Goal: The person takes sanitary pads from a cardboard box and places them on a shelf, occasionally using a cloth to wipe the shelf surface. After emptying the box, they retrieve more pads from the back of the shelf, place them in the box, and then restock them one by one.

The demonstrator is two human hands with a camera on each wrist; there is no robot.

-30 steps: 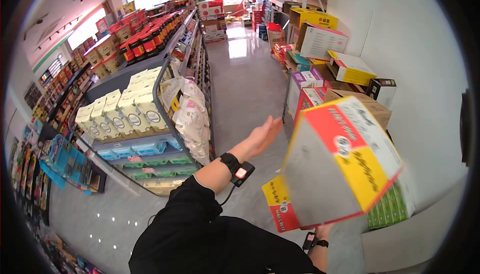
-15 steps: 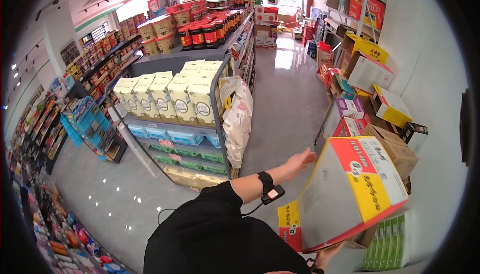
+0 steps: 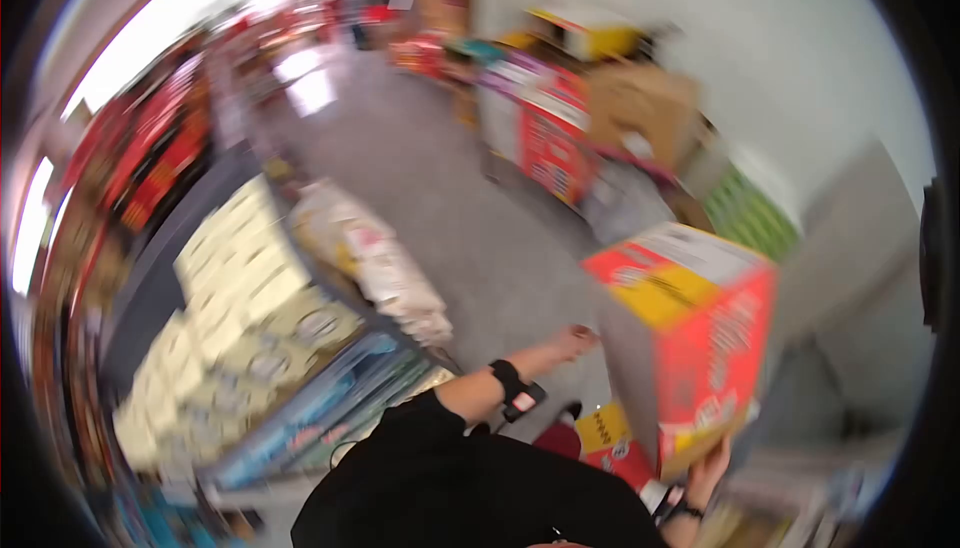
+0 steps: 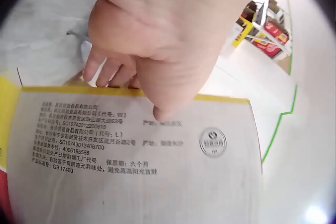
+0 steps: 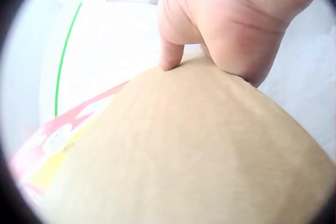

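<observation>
A red, yellow and grey cardboard box hangs at the right front in the head view, with a yellow and red flap sticking out low on its left. My right hand grips its lower right edge; in the right wrist view the thumb and a finger meet the box's plain brown cardboard. My left hand is just left of the box, fingers loosely bent. In the left wrist view that hand overlaps the printed grey side, with fingertips right at its yellow edge.
A shelf end with cream packs and hanging white bags stands to the left. Stacked cartons and a brown box line the wall. Green packs lean there too. Grey floor runs between.
The head view has swung right and down, blurring the surroundings. The box has turned so its red side shows, still held by my right hand. My left fingers look more bent than before.
</observation>
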